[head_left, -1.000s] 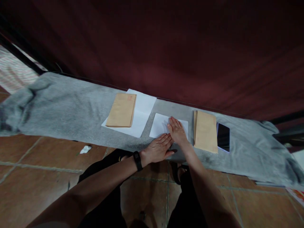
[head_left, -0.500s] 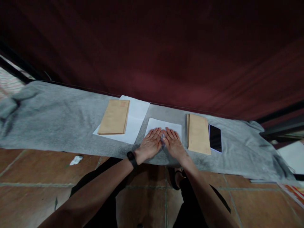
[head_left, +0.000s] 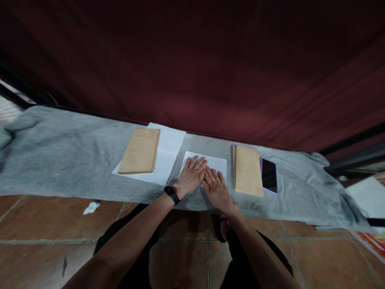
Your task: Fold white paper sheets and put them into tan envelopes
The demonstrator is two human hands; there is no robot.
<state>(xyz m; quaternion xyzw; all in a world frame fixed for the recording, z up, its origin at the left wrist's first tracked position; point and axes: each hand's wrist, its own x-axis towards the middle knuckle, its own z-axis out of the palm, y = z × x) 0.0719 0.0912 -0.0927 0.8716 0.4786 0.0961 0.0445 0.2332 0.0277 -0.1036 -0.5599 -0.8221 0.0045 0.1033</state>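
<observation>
A white sheet of paper (head_left: 215, 161), apparently folded, lies on the grey cloth in front of me. My left hand (head_left: 192, 173) rests flat on its left part with the fingers spread. Beside it my right hand (head_left: 217, 188) is pressed palm down on the near edge, fingers stretched out. Both hands cover much of the paper's near side. To the left, a stack of brown envelopes (head_left: 140, 151) sits on other white sheets (head_left: 169, 149). More brown envelopes (head_left: 249, 170) lie to the right of my right hand.
A phone (head_left: 269, 175) with a dark screen lies against the right-hand envelopes. Grey cloth (head_left: 69, 152) covers the long, narrow surface, and a dark red curtain-like backdrop (head_left: 192, 80) rises behind it. A crumpled white scrap (head_left: 92, 207) is on the tiled floor.
My left hand has slid forward and is further up the paper than my right. My right hand has stayed near the paper's near edge. The view has shifted slightly.
</observation>
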